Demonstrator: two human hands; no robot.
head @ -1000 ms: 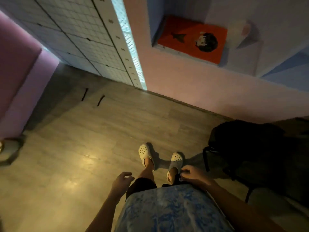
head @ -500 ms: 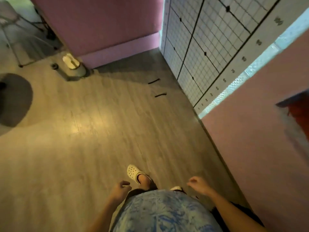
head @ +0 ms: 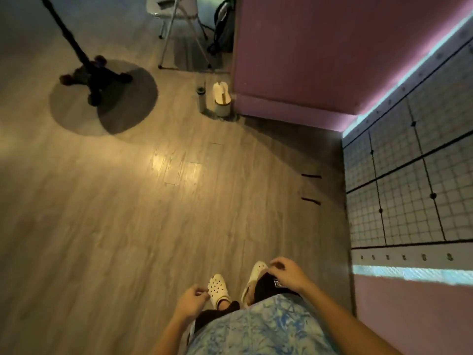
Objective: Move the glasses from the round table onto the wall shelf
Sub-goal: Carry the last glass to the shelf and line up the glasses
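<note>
No glasses and no wall shelf show in the head view. A black pole on a footed base (head: 93, 78) stands at the upper left inside a round shadow; no table top is in view. My left hand (head: 190, 302) hangs low by my hip, fingers loosely curled, holding nothing. My right hand (head: 286, 274) rests over my right thigh, fingers loosely bent and empty. My feet in white clogs (head: 217, 288) stand on the wooden floor.
A slim bottle (head: 201, 98) and a white bin (head: 221, 99) stand by the corner of a pink wall (head: 307, 60). A folding chair (head: 176, 11) and a dark backpack (head: 224, 24) lie beyond. A gridded wall panel (head: 409, 188) runs along the right, with two black floor marks (head: 311, 176) beside it.
My view has swung left, from the pink wall with the orange-lined niche and the dark bag to the open floor and the pole base. Both hands stay low and empty.
</note>
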